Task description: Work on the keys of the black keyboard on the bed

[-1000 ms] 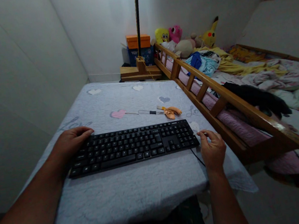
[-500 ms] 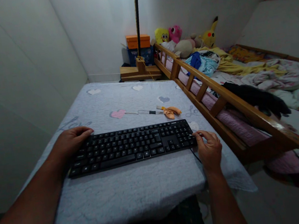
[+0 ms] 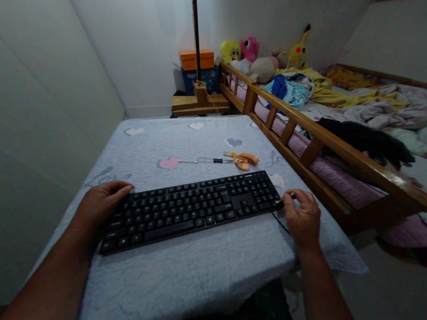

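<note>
A black keyboard lies face up on the cloth-covered table, its keys toward me. My left hand is closed around its left end, thumb along the back edge. By the lower right corner, my right hand pinches a thin pale stick, like a cotton swab, whose tip is at the corner keys. Most of that stick is hidden by the fingers. Behind the keyboard lie a thin white stick, a wire-loop tool with a black handle, a small brush and a crumpled orange cloth.
A pale blue tablecloth with hearts covers the table. Along the right side runs a wooden bed rail, with bedding and plush toys beyond it. At the back stand a dark pole on a wooden base and an orange box.
My right hand has moved slightly toward me and to the right, carrying the stick's tip down to the keyboard's lower right corner. My left hand and the keyboard have stayed almost still.
</note>
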Motion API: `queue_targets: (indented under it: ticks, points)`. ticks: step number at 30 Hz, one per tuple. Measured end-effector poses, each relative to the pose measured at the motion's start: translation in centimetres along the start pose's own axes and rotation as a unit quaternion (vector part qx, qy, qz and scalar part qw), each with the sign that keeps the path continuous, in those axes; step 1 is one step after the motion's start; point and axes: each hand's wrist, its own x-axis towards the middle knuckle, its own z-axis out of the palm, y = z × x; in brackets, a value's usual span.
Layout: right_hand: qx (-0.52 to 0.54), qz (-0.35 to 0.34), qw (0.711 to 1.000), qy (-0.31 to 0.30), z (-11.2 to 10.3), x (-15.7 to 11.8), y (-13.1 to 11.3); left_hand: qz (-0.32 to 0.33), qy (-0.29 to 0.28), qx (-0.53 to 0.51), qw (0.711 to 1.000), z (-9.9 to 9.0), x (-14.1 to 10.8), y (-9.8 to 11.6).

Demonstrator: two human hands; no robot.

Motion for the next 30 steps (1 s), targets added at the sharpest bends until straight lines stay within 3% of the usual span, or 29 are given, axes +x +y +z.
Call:
queue_targets:
  ticks: [17,30]
  points:
    - [0.025,0.003,1.0,0.002,1.0,0.3,0.3,0.001,-0.002,-0.005,1.0,0.0,-0.2,0.3]
    - [0.011,0.003,1.0,-0.009,-0.1,-0.1,-0.1,-0.003,0.004,-0.021,1.0,0.0,-0.4,0.5]
